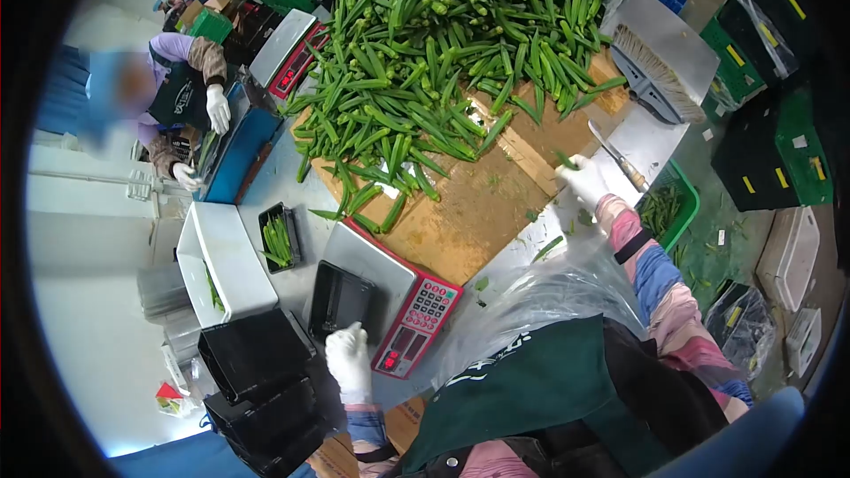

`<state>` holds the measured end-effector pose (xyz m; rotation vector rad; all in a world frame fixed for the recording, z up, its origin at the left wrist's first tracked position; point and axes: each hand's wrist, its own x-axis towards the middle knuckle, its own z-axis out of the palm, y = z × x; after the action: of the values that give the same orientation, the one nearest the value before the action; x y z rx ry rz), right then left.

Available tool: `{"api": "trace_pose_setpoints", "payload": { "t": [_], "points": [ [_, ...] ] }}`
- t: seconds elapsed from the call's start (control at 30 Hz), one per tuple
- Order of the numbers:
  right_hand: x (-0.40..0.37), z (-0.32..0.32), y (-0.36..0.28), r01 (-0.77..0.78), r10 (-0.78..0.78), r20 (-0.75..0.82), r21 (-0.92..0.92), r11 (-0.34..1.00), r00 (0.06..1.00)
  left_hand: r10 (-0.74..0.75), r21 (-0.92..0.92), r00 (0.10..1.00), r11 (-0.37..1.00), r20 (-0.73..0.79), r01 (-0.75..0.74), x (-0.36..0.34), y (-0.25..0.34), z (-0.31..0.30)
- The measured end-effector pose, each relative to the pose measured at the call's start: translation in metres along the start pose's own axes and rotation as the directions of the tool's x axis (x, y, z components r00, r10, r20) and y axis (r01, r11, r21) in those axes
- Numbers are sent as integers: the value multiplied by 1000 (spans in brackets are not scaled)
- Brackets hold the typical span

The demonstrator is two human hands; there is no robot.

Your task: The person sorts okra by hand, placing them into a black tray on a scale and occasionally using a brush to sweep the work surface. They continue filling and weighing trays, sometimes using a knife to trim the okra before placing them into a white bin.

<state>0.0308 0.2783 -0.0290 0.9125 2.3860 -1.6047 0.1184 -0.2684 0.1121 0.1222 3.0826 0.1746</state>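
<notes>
A large heap of green okra [443, 62] lies on brown cardboard [460, 221] over the metal table. My right hand [583, 182], in a white glove, is closed at the cardboard's right edge, with a small green okra piece showing at its fingertips. My left hand [349, 361], also gloved, has its fingers curled beside the near edge of an empty black tray [341, 301]; whether it grips anything is hidden. That tray sits on a scale [416, 327] with a red frame and lit digits. A loose okra [548, 249] lies on the metal near my right forearm.
Left of the scale are a small tray of okra [278, 239], a white bin [226, 257] and stacked black trays [257, 354]. A knife [620, 158] and brush [655, 71] lie right. A green basket [686, 212] stands below. A gloved co-worker [168, 88] works at upper left.
</notes>
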Motion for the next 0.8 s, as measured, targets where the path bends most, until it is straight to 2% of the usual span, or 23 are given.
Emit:
{"api": "trace_pose_setpoints", "payload": {
  "t": [0.07,0.1,0.13,0.2,0.27,0.3,0.33,0.4,0.43,0.47,0.53,0.57,0.7,0.73,0.77,0.8],
  "points": [
    [5,-29,-26,-82,89,-185,47,996,979,-62,-227,998,972,2,61,9,19,-16],
    [29,-41,-13,-94,123,-125,217,972,985,-97,-339,995,936,10,95,14,27,-22],
    [58,-57,7,-112,145,-59,379,919,988,-179,-604,981,775,76,188,23,25,-26],
    [110,-76,33,-53,179,-122,668,743,976,-181,-651,981,738,64,179,59,44,-46],
    [154,-86,39,105,170,-406,572,813,898,-168,-803,983,574,74,159,108,84,-63],
    [167,-93,38,125,139,-455,502,856,879,-98,-758,995,646,35,90,137,94,-61],
    [180,-96,33,113,164,-438,540,834,884,-23,-704,1000,710,1,17,167,104,-59],
    [202,-94,24,84,212,-394,612,786,894,31,-818,998,575,56,28,226,149,-51],
    [205,-90,11,52,235,-356,639,768,905,67,-804,995,595,71,17,255,171,-45],
    [213,-85,6,50,181,-317,601,798,931,103,-790,991,613,88,7,284,191,-39],
    [228,-77,0,56,79,-234,518,853,969,150,-837,982,548,111,11,343,214,-5],
    [226,-71,-14,76,60,-233,534,842,971,175,-829,979,559,103,-13,371,225,13],
    [230,-61,-41,-77,98,-32,405,911,995,267,-872,958,488,102,-43,449,265,80],
    [229,-53,-54,-119,128,0,372,921,992,266,-777,962,617,60,-122,464,269,96],
    [232,-37,-66,-145,103,103,590,794,989,278,-612,960,758,-9,-225,474,275,102],
    [228,-33,-73,-128,53,179,439,889,982,304,-409,950,860,-72,-306,481,279,108]
  ]
}}
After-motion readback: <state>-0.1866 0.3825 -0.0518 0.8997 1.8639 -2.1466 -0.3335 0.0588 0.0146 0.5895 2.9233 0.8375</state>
